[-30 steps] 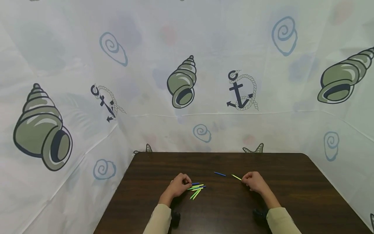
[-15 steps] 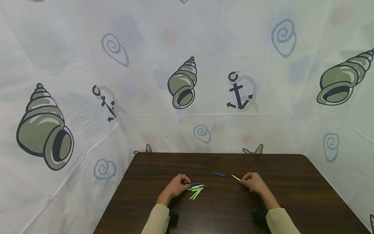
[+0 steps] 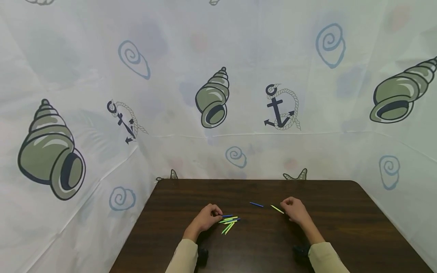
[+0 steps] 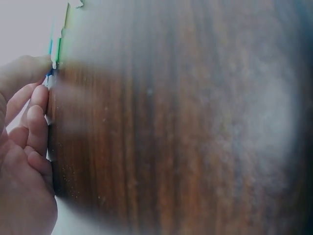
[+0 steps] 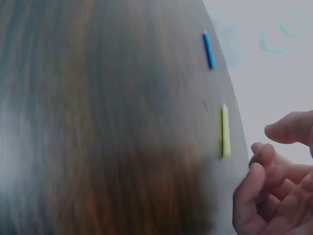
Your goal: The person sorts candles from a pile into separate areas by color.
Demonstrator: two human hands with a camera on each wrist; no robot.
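Note:
My left hand (image 3: 205, 217) is at the left end of a small pile of thin candles, blue, green and yellow. Its thumb and forefinger pinch the end of a blue candle (image 3: 227, 215) at the top of the pile. Two more sticks, a yellow-green candle (image 3: 229, 228) among them, slant toward me below. My right hand (image 3: 295, 209) hovers just right of a single yellow candle (image 5: 225, 132), with a gap between thumb and fingers and nothing held. Farther left of it, a lone blue candle (image 5: 209, 51) lies on the wood.
The dark brown wooden table (image 3: 341, 212) ends at a far edge against a white curtain (image 3: 164, 94) printed with shells and anchors. Black wrist devices sit under both forearms, near the cream sleeves (image 3: 326, 258).
My right hand has let go of the yellow candle and lifted slightly away, leaving it lying on the table. The left hand has hardly moved.

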